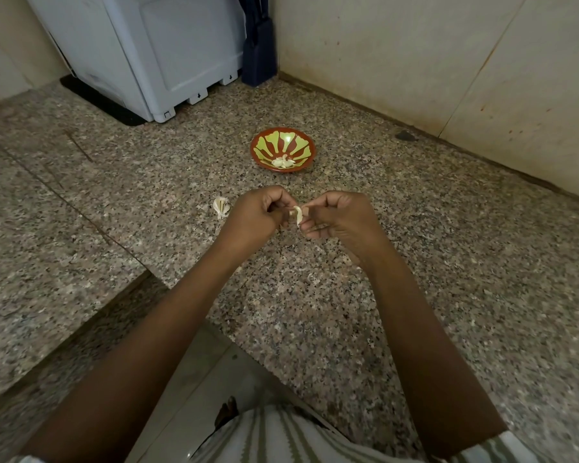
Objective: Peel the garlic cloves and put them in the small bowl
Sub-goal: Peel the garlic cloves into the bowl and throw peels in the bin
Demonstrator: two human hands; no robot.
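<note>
Both hands (296,217) pinch one garlic clove (297,215) between them

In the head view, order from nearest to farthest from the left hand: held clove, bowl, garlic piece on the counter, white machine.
1. Clove, pinched by the left hand.
2. Garlic piece, just left of the hand.
3. Bowl, beyond the hand, slightly right.
4. White machine, far back left.
</note>
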